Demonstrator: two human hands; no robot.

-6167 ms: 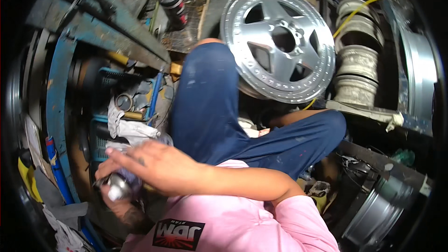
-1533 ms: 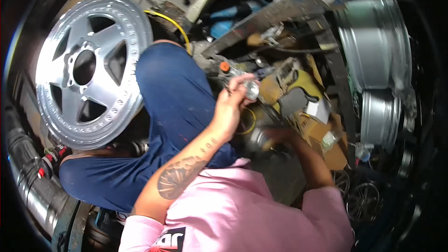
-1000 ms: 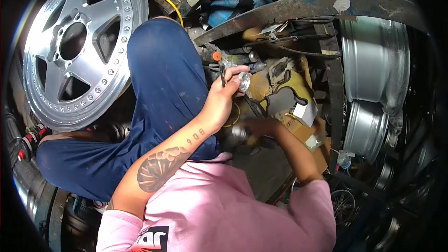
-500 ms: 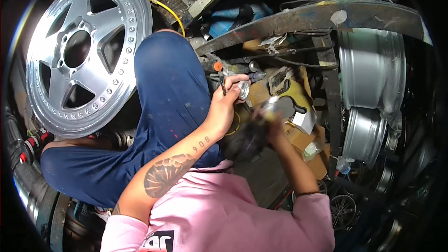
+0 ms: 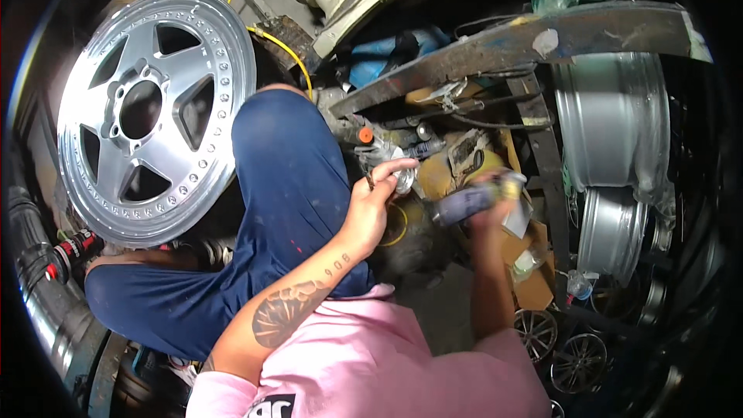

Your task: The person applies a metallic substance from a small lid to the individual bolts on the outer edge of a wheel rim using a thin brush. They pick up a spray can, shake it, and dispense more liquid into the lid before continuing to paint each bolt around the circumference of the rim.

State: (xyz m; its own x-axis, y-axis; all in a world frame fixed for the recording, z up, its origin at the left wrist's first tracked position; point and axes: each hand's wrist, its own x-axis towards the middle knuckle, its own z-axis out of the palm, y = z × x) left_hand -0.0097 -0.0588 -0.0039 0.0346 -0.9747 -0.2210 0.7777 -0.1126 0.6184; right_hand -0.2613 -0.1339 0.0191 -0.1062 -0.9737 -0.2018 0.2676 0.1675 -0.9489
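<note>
My left hand [image 5: 371,205] is raised beside my bent knee. Its fingers are closed round a small clear cup [image 5: 405,180], and a thin dark stick, like a brush handle [image 5: 370,179], pokes out between them. To the right, my right hand [image 5: 495,207] grips a dark cylindrical can [image 5: 463,205] with a pale yellowish end, held tilted and blurred by motion. A large silver alloy wheel [image 5: 108,120] with a five-spoke face and a ring of bolts stands at the left, next to my leg.
A rusty metal beam [image 5: 495,46] crosses the upper right. Silver rims [image 5: 607,131] stack behind it. A cardboard box [image 5: 534,286], an orange-capped bottle [image 5: 366,135] and a yellow hose [image 5: 286,45] lie around. A red-and-black bottle [image 5: 77,248] sits left.
My right hand has swung up and to the right with the can, which shows more clearly now. My left hand keeps its hold on the cup. The whole view has shifted slightly.
</note>
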